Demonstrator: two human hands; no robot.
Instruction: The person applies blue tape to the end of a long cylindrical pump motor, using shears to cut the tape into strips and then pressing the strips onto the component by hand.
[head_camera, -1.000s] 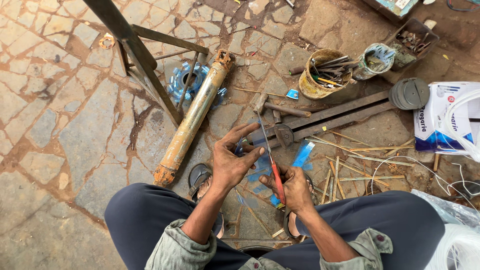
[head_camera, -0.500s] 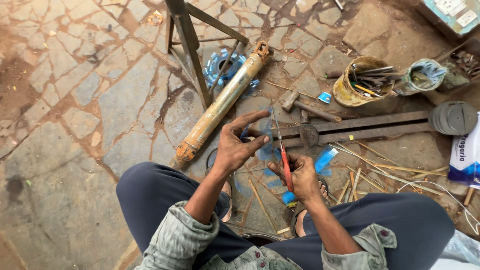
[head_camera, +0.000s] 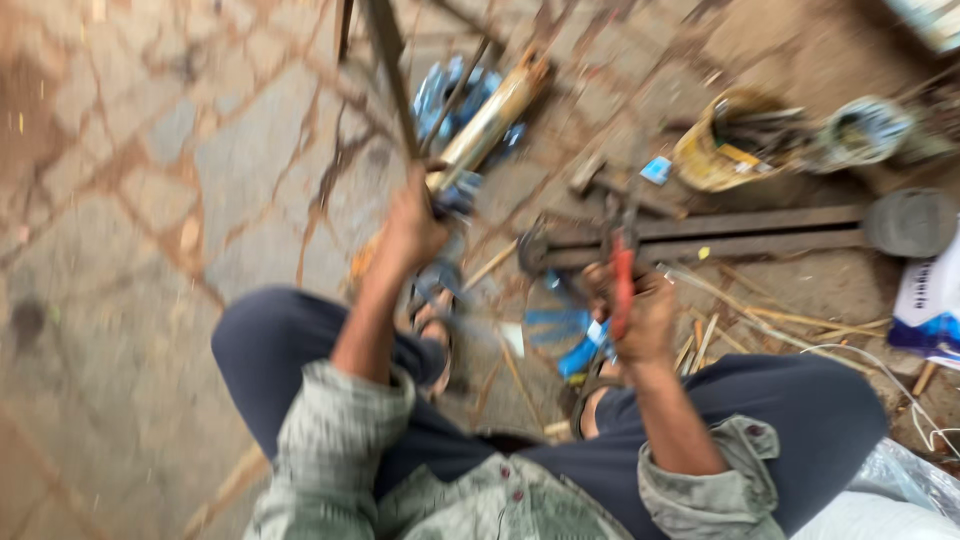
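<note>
Gripping a red-handled tool (head_camera: 622, 283), the right hand (head_camera: 640, 315) stays closed; left hand (head_camera: 412, 228) fingers wrap the cylinder (head_camera: 487, 118).

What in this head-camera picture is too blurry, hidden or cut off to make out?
- Left hand: motion blur hides whether it grips the rusty cylindrical metal pipe.
- Right hand: closed on the red-handled tool; its tip is blurred.
- Yellow round container: its contents are smeared and cannot be told apart.
- White bag with blue markings: cut off by the right edge.
</note>
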